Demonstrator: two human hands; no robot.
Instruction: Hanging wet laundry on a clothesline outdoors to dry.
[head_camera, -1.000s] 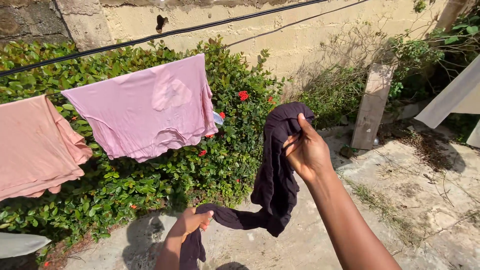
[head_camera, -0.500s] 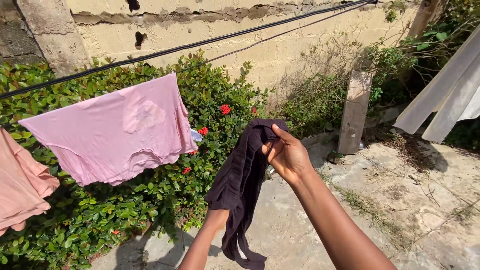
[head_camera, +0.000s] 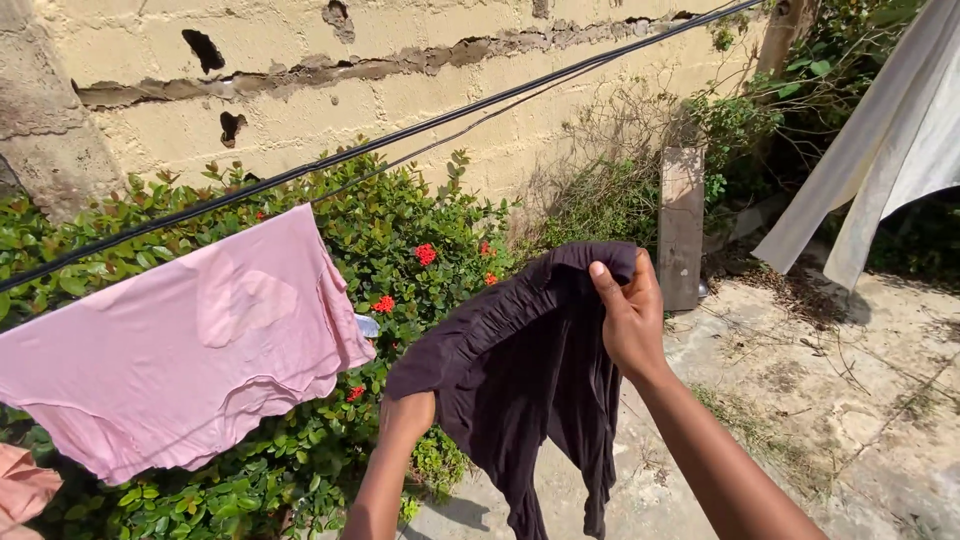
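Note:
I hold a dark, almost black garment (head_camera: 520, 370) up in front of me with both hands. My right hand (head_camera: 628, 318) pinches its top edge at the right corner. My left hand (head_camera: 408, 412) grips the left corner, mostly hidden behind the cloth. The garment is stretched between them and its lower part hangs loose. A black clothesline (head_camera: 400, 140) runs diagonally above, a little higher than the garment. A pink shirt (head_camera: 190, 345) hangs on that line to the left.
A green bush with red flowers (head_camera: 420, 260) grows along a cracked yellow block wall (head_camera: 400, 80). A grey post (head_camera: 681, 225) stands behind the garment. White cloth (head_camera: 880, 150) hangs at the upper right. Bare concrete ground (head_camera: 850, 400) lies to the right.
My left hand has come up from low down and now holds the garment's left corner. The garment is spread wide and lifted nearer the line. The view has tilted up.

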